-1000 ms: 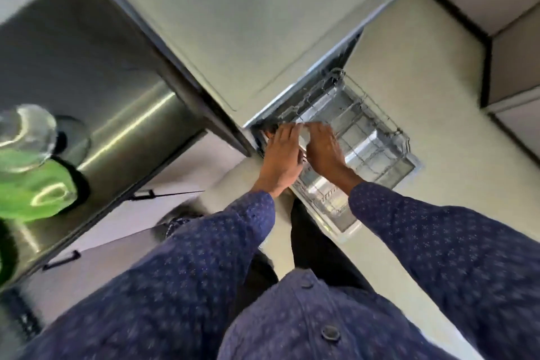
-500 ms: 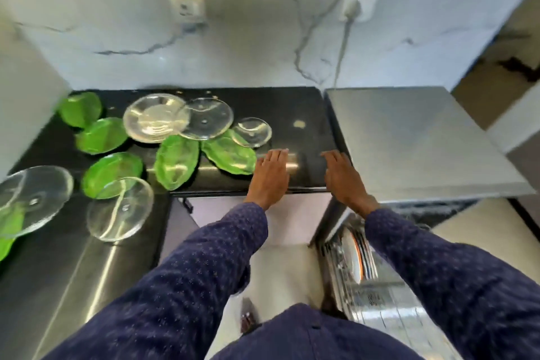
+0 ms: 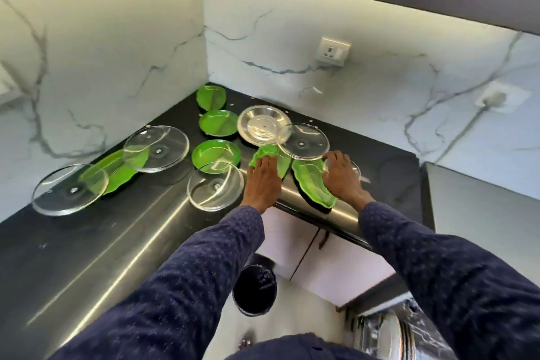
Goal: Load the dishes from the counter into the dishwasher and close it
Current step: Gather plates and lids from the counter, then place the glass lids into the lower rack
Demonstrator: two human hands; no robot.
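Left hand (image 3: pixel 263 181) laid flat, fingers straight, on green leaf plate (image 3: pixel 270 159) near front edge of counter (image 3: pixel 117 242). Right hand (image 3: pixel 340 177) curled over small glass dish (image 3: pixel 355 168), mostly hidden; grip not confirmed. Second leaf plate (image 3: pixel 312 184) located between hands, overhanging front edge. Glass lid (image 3: pixel 302 142) seen overlapping first leaf plate and steel plate (image 3: pixel 263 125). Risk: lid likely dragged or tipped if leaf plate pulled from beneath; overhanging plate likely knocked off by sleeve. Dishwasher rack (image 3: pixel 388 333) open, bottom right.

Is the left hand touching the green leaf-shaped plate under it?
Touching. The head view shows the left hand lying with straight fingers on the green leaf-shaped plate.
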